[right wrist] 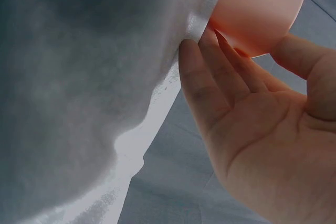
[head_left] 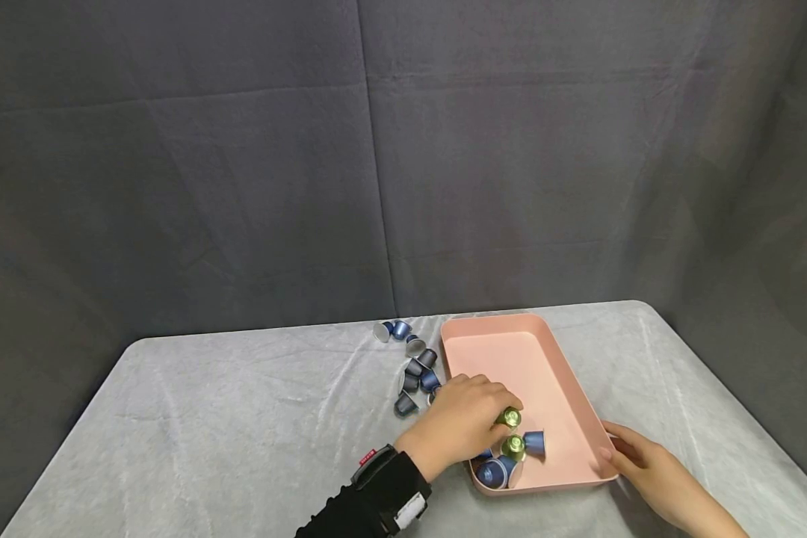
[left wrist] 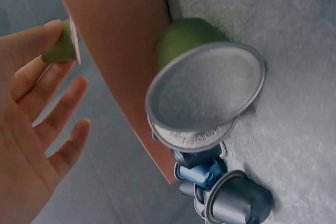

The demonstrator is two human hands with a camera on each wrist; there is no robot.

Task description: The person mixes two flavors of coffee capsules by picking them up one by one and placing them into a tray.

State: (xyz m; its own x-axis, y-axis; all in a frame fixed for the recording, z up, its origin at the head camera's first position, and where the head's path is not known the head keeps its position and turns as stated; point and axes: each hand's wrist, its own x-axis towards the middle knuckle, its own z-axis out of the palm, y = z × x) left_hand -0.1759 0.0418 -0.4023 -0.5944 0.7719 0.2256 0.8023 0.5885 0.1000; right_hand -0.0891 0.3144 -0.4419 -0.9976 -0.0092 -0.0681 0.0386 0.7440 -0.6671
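Between thumb and forefinger, my left hand (head_left: 460, 420) pinches a green coffee capsule (head_left: 509, 417) above the near left part of the pink tray (head_left: 511, 359). Its other fingers (left wrist: 63, 106) are spread in the left wrist view. Beneath it in the tray sit another green capsule (head_left: 513, 447) and several blue capsules (head_left: 492, 473), partly covered by the hand. My right hand (head_left: 659, 474) holds the tray's near right corner, thumb at the rim and fingers (right wrist: 197, 72) along the outside. More green and silver capsules (left wrist: 206, 86) loom close in the left wrist view, outside the tray wall.
Left of the tray, several dark and blue capsules (head_left: 410, 381) lie loose in a line on the pale grey cloth (head_left: 242, 426). Grey curtains (head_left: 255, 187) stand behind the table and at its sides.
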